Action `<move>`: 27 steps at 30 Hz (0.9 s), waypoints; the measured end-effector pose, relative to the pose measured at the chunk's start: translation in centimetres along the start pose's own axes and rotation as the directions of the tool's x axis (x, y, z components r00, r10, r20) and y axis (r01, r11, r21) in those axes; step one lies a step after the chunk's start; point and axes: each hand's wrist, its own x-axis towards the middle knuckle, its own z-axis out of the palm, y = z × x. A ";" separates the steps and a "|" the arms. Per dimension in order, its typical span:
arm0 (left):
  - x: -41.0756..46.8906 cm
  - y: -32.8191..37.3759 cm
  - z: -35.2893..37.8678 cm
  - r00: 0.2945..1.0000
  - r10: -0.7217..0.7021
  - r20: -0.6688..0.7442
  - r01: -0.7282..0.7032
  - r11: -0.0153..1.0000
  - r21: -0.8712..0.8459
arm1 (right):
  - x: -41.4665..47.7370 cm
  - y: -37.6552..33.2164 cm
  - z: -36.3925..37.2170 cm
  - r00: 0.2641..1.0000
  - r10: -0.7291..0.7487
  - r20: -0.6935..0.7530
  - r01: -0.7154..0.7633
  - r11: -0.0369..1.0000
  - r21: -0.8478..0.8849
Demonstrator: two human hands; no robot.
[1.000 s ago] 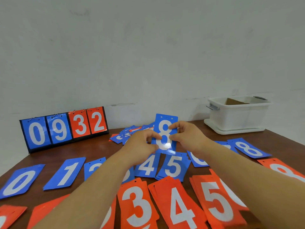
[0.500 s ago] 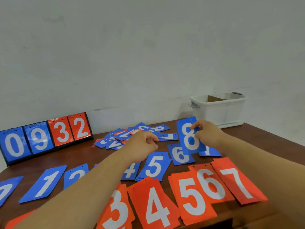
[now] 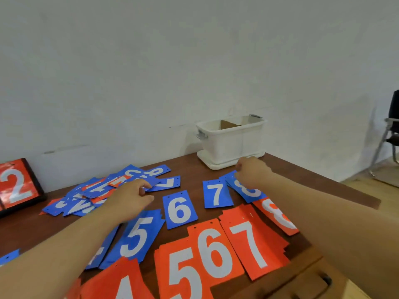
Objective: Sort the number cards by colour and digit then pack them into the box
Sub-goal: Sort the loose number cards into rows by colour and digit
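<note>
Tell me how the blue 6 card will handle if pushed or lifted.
The blue 6 card looks thin and lies flat on the table, so probably light and awkward to pinch. Its smooth face suggests it slides easily.

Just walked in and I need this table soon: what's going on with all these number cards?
A person is sorting number cards into rows by colour and digit. Their right hand grips a blue 8 card by its top edge, just right of the blue 7. Their left hand is at the edge of the unsorted pile; whether it holds a card is unclear. No cards show in the white box.
</note>
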 end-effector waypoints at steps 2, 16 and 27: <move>0.5 -1.6 -0.6 1.000 -0.025 -0.013 0.026 0.999 0.030 | -0.5 -2.8 0.6 0.996 -0.088 0.013 0.088 0.995 0.043; 2.6 -15.1 -2.6 0.942 -0.337 -0.011 0.333 0.925 0.184 | 4.2 -18.9 8.9 0.908 -0.262 0.326 0.308 0.946 -0.098; 9.9 -10.6 0.2 0.995 -0.094 0.017 0.087 0.971 0.223 | 7.3 -17.4 10.4 0.876 -0.215 0.431 0.312 0.935 -0.167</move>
